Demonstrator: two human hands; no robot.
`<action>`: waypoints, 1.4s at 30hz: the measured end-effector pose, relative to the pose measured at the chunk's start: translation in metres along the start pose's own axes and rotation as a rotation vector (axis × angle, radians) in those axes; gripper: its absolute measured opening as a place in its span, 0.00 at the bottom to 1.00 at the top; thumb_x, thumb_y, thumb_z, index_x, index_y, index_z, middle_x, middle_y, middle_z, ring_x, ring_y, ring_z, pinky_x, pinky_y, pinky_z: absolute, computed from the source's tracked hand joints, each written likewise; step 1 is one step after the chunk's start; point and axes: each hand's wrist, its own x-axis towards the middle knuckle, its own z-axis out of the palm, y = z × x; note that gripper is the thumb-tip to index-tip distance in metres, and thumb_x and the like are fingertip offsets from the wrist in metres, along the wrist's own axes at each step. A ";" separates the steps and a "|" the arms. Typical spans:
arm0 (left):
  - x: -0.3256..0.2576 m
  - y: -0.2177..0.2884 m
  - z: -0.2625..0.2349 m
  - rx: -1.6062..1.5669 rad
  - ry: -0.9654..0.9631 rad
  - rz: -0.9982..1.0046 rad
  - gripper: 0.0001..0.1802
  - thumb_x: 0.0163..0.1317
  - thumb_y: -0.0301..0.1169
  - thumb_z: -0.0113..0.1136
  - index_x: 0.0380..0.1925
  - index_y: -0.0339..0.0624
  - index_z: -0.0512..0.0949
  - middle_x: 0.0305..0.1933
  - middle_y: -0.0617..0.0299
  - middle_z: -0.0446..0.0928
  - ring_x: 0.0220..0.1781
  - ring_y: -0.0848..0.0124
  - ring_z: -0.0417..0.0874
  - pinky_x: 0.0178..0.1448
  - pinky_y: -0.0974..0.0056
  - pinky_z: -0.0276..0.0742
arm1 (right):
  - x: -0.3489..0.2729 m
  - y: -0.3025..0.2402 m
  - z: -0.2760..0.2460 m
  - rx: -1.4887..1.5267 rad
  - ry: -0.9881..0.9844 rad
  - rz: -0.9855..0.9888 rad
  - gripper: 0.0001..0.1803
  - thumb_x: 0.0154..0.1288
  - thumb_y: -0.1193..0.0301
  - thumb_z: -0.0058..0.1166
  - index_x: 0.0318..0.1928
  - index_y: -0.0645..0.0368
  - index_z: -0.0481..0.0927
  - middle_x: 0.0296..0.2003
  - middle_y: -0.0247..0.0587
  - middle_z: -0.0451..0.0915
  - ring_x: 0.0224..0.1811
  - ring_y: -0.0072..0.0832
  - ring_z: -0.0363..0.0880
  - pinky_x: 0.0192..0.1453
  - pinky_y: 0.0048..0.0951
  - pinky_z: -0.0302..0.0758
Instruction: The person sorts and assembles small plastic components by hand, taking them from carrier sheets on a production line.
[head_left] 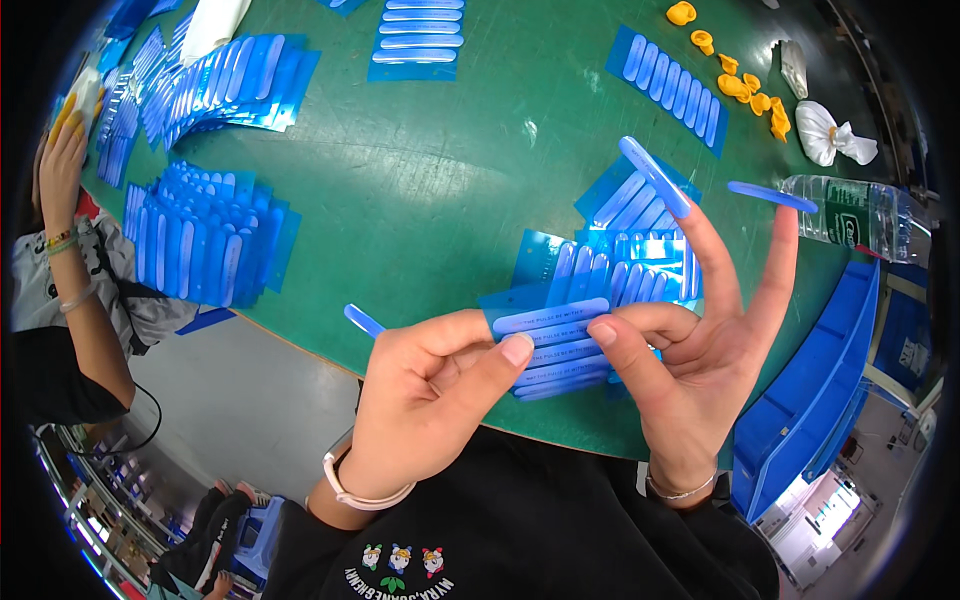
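Between the thumbs and fingers of both hands is a blue sheet of oblong printed strips. My left hand pinches its left edge, and a loose blue strip sticks out behind that hand's knuckles. My right hand pinches the right edge with thumb and a curled finger. Two of its fingers stretch upward, each with a blue strip at the tip: one strip on the nearer finger, another strip on the farther one. Just beyond the hands lie overlapping strip sheets on the green table.
Stacked strip sheets and a fanned pile lie at left, near another person's hand. Single sheets lie farther back. Yellow finger cots, a knotted white bag, a clear bottle and a blue bin are at right.
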 end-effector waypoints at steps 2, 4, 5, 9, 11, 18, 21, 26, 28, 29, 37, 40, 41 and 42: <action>0.002 0.001 0.000 -0.032 0.012 0.021 0.07 0.62 0.25 0.57 0.33 0.29 0.78 0.23 0.72 0.72 0.24 0.89 0.63 0.25 0.79 0.57 | 0.000 0.000 0.002 0.008 0.016 0.008 0.59 0.48 0.90 0.58 0.69 0.53 0.29 0.61 0.66 0.57 0.33 0.28 0.82 0.36 0.21 0.80; 0.003 -0.002 -0.008 0.078 -0.061 -0.038 0.09 0.62 0.26 0.57 0.37 0.29 0.79 0.22 0.72 0.73 0.23 0.89 0.63 0.24 0.79 0.56 | 0.000 0.001 0.003 -0.018 0.004 -0.024 0.59 0.48 0.90 0.58 0.69 0.52 0.29 0.61 0.65 0.56 0.33 0.28 0.82 0.35 0.22 0.80; 0.003 -0.002 -0.006 0.077 -0.059 -0.039 0.09 0.62 0.26 0.57 0.37 0.29 0.79 0.22 0.72 0.73 0.23 0.89 0.63 0.24 0.79 0.56 | 0.000 0.001 0.003 -0.018 0.003 -0.023 0.59 0.48 0.90 0.58 0.69 0.52 0.29 0.61 0.65 0.56 0.33 0.28 0.82 0.35 0.22 0.80; 0.006 -0.004 -0.006 0.058 -0.007 0.063 0.08 0.61 0.25 0.58 0.36 0.29 0.80 0.19 0.73 0.72 0.20 0.90 0.61 0.22 0.79 0.53 | 0.001 0.004 0.003 0.021 -0.019 0.030 0.60 0.48 0.90 0.58 0.69 0.51 0.29 0.62 0.65 0.56 0.34 0.28 0.82 0.36 0.22 0.80; 0.006 -0.006 -0.008 0.123 -0.038 0.057 0.08 0.61 0.25 0.58 0.35 0.29 0.80 0.19 0.72 0.73 0.19 0.90 0.62 0.21 0.79 0.55 | 0.001 0.005 0.001 0.031 -0.023 0.038 0.60 0.48 0.90 0.58 0.69 0.50 0.28 0.62 0.65 0.56 0.34 0.28 0.82 0.36 0.22 0.80; 0.000 -0.009 -0.002 0.362 0.065 0.237 0.07 0.59 0.25 0.60 0.31 0.29 0.80 0.17 0.66 0.73 0.20 0.86 0.66 0.22 0.77 0.59 | 0.003 0.004 -0.003 -0.063 -0.107 0.082 0.60 0.48 0.90 0.58 0.69 0.50 0.28 0.62 0.60 0.56 0.35 0.25 0.80 0.37 0.20 0.79; 0.003 -0.001 0.000 0.416 0.024 0.234 0.07 0.59 0.25 0.60 0.33 0.30 0.80 0.19 0.66 0.73 0.21 0.86 0.67 0.24 0.78 0.61 | -0.002 0.004 -0.004 -0.194 -0.155 0.002 0.60 0.48 0.90 0.56 0.69 0.49 0.26 0.59 0.55 0.57 0.35 0.21 0.77 0.38 0.19 0.77; 0.002 0.000 0.006 0.137 0.031 0.111 0.08 0.61 0.25 0.57 0.38 0.31 0.79 0.25 0.71 0.75 0.24 0.87 0.67 0.26 0.79 0.61 | -0.003 0.000 0.001 0.049 -0.143 0.050 0.61 0.49 0.90 0.56 0.68 0.47 0.23 0.61 0.52 0.55 0.37 0.24 0.77 0.40 0.24 0.79; 0.004 -0.001 0.010 0.124 0.032 0.147 0.08 0.61 0.25 0.57 0.39 0.31 0.79 0.27 0.70 0.76 0.25 0.87 0.68 0.27 0.79 0.62 | -0.002 -0.003 0.001 0.138 -0.132 0.125 0.61 0.50 0.90 0.56 0.68 0.46 0.23 0.61 0.52 0.54 0.38 0.25 0.78 0.42 0.29 0.81; 0.003 -0.001 0.011 0.103 0.043 0.165 0.08 0.61 0.24 0.57 0.39 0.31 0.79 0.28 0.69 0.77 0.26 0.87 0.69 0.28 0.79 0.64 | -0.002 -0.002 0.000 0.144 -0.130 0.111 0.61 0.50 0.90 0.56 0.68 0.46 0.23 0.61 0.52 0.54 0.38 0.25 0.78 0.42 0.29 0.81; 0.001 0.007 0.013 0.274 -0.008 0.204 0.08 0.61 0.24 0.58 0.37 0.30 0.80 0.27 0.66 0.78 0.28 0.86 0.72 0.30 0.79 0.67 | -0.001 -0.005 -0.009 0.274 -0.147 0.253 0.60 0.53 0.89 0.53 0.68 0.43 0.20 0.58 0.51 0.61 0.36 0.22 0.78 0.37 0.22 0.76; -0.003 0.007 0.012 0.204 -0.013 0.150 0.08 0.63 0.25 0.56 0.35 0.29 0.80 0.26 0.65 0.78 0.28 0.84 0.73 0.32 0.79 0.68 | 0.001 -0.011 -0.012 0.313 -0.117 0.289 0.59 0.55 0.88 0.52 0.68 0.42 0.19 0.62 0.53 0.58 0.37 0.21 0.77 0.38 0.21 0.76; -0.005 0.003 0.008 0.182 -0.013 0.180 0.10 0.64 0.27 0.54 0.35 0.29 0.80 0.26 0.64 0.78 0.28 0.83 0.73 0.33 0.78 0.69 | 0.002 -0.012 -0.015 0.320 -0.118 0.278 0.59 0.55 0.88 0.52 0.68 0.42 0.19 0.62 0.53 0.58 0.37 0.21 0.77 0.38 0.21 0.76; -0.006 0.001 0.006 0.160 -0.012 0.210 0.11 0.65 0.28 0.53 0.36 0.29 0.79 0.27 0.63 0.78 0.29 0.83 0.74 0.34 0.77 0.69 | 0.002 -0.012 -0.020 0.412 -0.139 0.295 0.59 0.56 0.89 0.50 0.67 0.41 0.17 0.64 0.57 0.52 0.39 0.24 0.78 0.42 0.24 0.77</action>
